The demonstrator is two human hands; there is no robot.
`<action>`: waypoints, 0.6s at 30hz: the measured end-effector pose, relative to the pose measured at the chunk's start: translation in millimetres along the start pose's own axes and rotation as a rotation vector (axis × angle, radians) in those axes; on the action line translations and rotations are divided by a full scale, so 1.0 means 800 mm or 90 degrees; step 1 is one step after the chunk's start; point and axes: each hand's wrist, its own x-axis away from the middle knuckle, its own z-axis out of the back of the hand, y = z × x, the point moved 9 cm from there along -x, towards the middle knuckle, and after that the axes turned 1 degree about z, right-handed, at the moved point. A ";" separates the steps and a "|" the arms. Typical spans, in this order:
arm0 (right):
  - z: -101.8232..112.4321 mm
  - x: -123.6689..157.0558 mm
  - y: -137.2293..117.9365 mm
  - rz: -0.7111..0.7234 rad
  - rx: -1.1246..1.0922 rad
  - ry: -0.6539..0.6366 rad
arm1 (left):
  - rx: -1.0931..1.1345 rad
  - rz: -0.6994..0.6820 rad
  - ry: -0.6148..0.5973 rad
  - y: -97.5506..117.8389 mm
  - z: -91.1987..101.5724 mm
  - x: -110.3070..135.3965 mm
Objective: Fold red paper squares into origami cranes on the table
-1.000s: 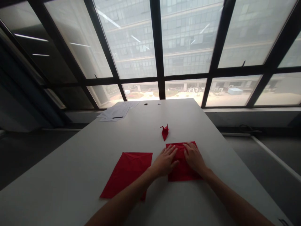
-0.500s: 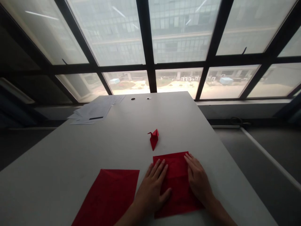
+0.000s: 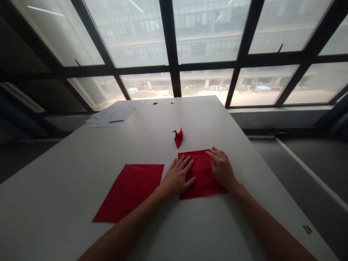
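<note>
A red paper sheet (image 3: 202,179) with creases across it lies flat on the white table under both hands. My left hand (image 3: 176,177) rests on its left part, palm down, fingers spread and thumb out to the right. On the upper right part lies my right hand (image 3: 221,166), fingers stretched and close together at the far edge, covering that corner. A folded red paper crane (image 3: 178,139) stands just beyond the sheet. To the left is a second red paper sheet (image 3: 133,188), partly covered by my left forearm.
White printed papers (image 3: 115,114) lie at the table's far left. A small dark object (image 3: 307,229) sits near the right edge of the white table (image 3: 65,181). Two holes are at the far end, before a dark-framed window (image 3: 174,47).
The view has tilted down, so table things appear higher and more of my forearms shows. My right hand's fingertips have shifted left along the sheet's far edge. My left hand stays on the sheet.
</note>
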 end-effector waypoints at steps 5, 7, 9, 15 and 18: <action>-0.036 0.010 -0.015 0.059 0.043 -0.195 | -0.012 -0.012 -0.035 -0.003 -0.001 -0.005; -0.045 0.012 -0.011 0.051 0.075 -0.226 | -0.022 0.021 -0.047 -0.021 0.000 -0.008; -0.049 0.013 -0.009 0.048 0.091 -0.232 | -0.036 0.080 -0.028 -0.044 0.006 -0.010; -0.047 0.012 -0.011 0.050 0.089 -0.215 | -0.040 0.111 0.027 -0.048 0.020 -0.016; -0.046 0.011 -0.012 0.047 0.085 -0.208 | -0.043 -0.009 0.013 -0.006 0.020 -0.028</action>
